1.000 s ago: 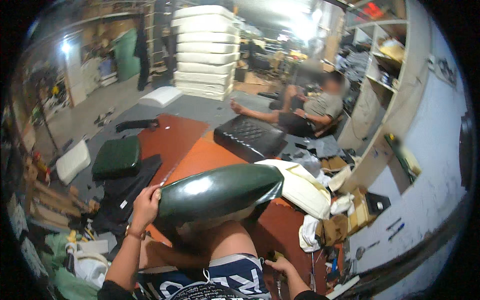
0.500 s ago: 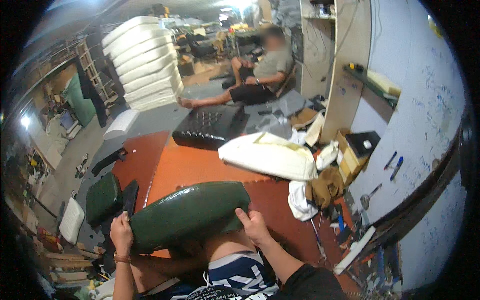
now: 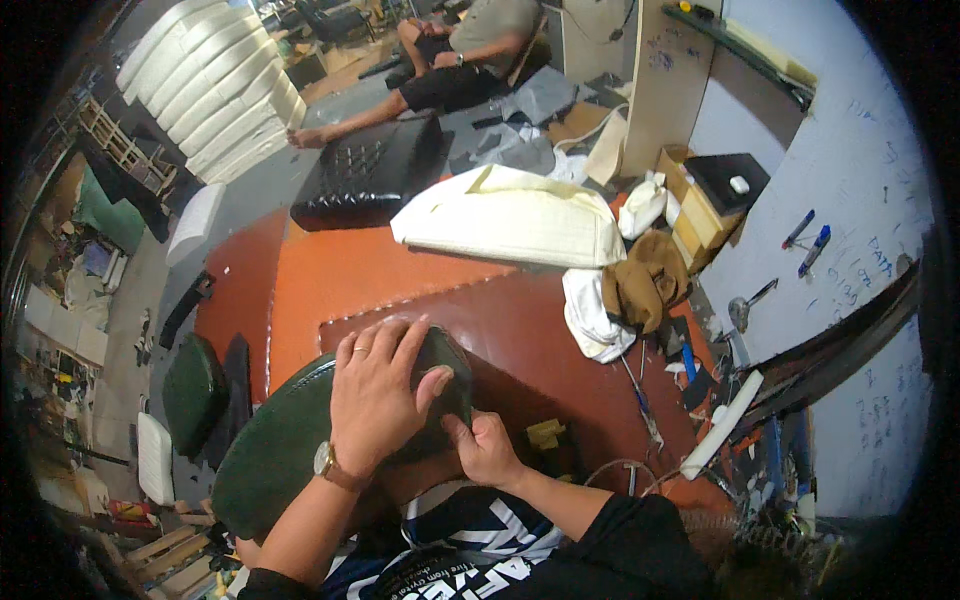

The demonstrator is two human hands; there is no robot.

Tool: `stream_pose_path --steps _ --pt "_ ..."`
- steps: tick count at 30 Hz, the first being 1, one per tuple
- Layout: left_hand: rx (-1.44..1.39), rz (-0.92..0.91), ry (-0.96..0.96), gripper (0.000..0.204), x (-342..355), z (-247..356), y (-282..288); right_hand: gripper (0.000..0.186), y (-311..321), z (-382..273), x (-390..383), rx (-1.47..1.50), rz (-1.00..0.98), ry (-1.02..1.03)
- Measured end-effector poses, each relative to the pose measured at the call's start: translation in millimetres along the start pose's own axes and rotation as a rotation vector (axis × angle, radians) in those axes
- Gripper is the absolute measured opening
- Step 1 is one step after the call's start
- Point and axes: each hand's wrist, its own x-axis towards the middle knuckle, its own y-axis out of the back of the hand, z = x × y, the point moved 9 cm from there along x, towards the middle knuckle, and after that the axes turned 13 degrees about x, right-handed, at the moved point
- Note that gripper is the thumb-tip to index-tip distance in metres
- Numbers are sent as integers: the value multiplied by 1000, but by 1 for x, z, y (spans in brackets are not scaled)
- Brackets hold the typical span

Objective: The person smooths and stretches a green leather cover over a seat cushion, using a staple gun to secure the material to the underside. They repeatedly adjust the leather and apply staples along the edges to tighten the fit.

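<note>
A long padded cushion in glossy dark green cover (image 3: 285,440) rests tilted across my lap. My left hand (image 3: 380,395), wearing a ring and a wristwatch, lies on its upper face near the right end, fingers stretched out. At that same end my right hand (image 3: 490,450) grips the cushion's edge, thumb on the near side; its other fingers are partly hidden. A smaller green cushion (image 3: 192,388) stands on the left beside a dark flat piece (image 3: 232,395).
Ahead on the orange and brown sheet (image 3: 300,275) lie a black tufted cushion (image 3: 365,180) and a cream padded piece (image 3: 510,220). White foam slabs (image 3: 215,90) are stacked far left. Another person's leg (image 3: 365,115) extends behind. Tools and a white strip (image 3: 722,425) lie along the right wall.
My left hand has left the cushion's left end and now lies on top near its right end. The cushion has tilted, its left end lower and nearer. The view has shifted downward.
</note>
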Motion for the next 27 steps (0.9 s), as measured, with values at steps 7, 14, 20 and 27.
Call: stream_pose_path --steps 7,14,20,27 --pt "78 -63 38 103 -11 8 -6 24 1 -15 -8 183 -18 129" --pt "117 -117 150 111 -13 12 -14 25 0 52 8 130 -301 72" --pt "260 -105 189 112 1 -11 -22 23 -24 88 57 193 -194 80" --pt "239 -81 153 104 72 -102 -43 25 -66 81 174 331 -88 26"
